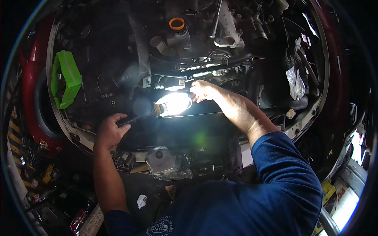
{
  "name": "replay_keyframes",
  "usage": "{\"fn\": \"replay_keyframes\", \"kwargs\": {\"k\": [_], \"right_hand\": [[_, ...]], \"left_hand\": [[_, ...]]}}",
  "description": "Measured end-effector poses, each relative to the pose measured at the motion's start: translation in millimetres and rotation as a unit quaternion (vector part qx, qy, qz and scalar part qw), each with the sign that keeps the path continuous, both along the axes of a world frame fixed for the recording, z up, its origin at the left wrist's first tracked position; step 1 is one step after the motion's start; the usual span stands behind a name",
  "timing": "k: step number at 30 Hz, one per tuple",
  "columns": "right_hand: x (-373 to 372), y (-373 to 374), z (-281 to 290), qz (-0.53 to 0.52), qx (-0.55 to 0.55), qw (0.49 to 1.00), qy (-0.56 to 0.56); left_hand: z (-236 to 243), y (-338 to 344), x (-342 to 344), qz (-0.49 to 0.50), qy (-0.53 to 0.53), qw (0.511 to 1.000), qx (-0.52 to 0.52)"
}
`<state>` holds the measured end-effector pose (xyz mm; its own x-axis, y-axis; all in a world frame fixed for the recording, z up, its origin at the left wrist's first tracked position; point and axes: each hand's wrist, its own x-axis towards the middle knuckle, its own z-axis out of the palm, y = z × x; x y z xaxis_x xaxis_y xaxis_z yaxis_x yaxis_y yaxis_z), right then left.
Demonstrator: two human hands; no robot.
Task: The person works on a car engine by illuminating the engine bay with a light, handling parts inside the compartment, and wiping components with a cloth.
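A lit work lamp (173,104) glows in the middle of the engine bay, its glare washing out what lies round it. My left hand (112,130) grips the dark handle or cord end of this lamp between thumb and fingers, at the front edge of the bay. Just right of the bulb, my right hand (202,91) reaches in with curled fingers by the engine parts; what the fingertips hold is hidden. A ribbed black wiring conduit (201,70) crosses the engine just beyond that hand.
A green tray (67,80) rests on the left side of the bay. An orange ring (176,24) and a metal bracket (229,29) lie farther back. Plastic bags (296,83) sit at the right. Nearer me are a bagged part (161,159) and a small white bottle (142,201).
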<state>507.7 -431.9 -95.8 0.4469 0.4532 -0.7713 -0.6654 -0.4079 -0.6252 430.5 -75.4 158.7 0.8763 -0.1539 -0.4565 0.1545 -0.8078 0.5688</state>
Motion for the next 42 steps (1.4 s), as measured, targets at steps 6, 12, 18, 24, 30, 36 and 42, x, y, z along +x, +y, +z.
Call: {"fn": "replay_keyframes", "kwargs": {"k": [6,12,18,24,30,36,42], "right_hand": [[0.0,-34.3,-73.8,-0.091,0.203,0.947,0.230],[5.9,-41.7,-120.9,-0.027,0.149,0.941,0.301],[17.3,-25.5,-95.1,0.648,-0.135,0.729,-0.177],[15.2,-30.8,-89.1,0.642,-0.159,0.731,-0.166],[10.0,-27.5,-86.3,0.408,-0.116,0.903,-0.059],[8.1,-33.6,-68.9,0.127,-0.027,0.985,0.116],[9.9,-38.4,-93.0,0.081,0.017,0.964,0.251]], "left_hand": [[-1.3,-27.8,6.4,-0.028,0.031,0.998,0.047],[-12.6,-51.6,15.0,-0.035,0.082,0.993,0.080],[-37.5,-48.3,21.8,-0.017,0.143,0.986,0.085],[-60.6,-44.6,19.4,-0.018,0.148,0.987,0.062],[-67.2,-44.3,19.2,-0.008,0.137,0.988,0.067],[-69.1,-45.9,18.2,-0.023,0.122,0.987,0.100],[-67.3,-43.8,24.3,-0.042,0.140,0.984,0.104]]}}
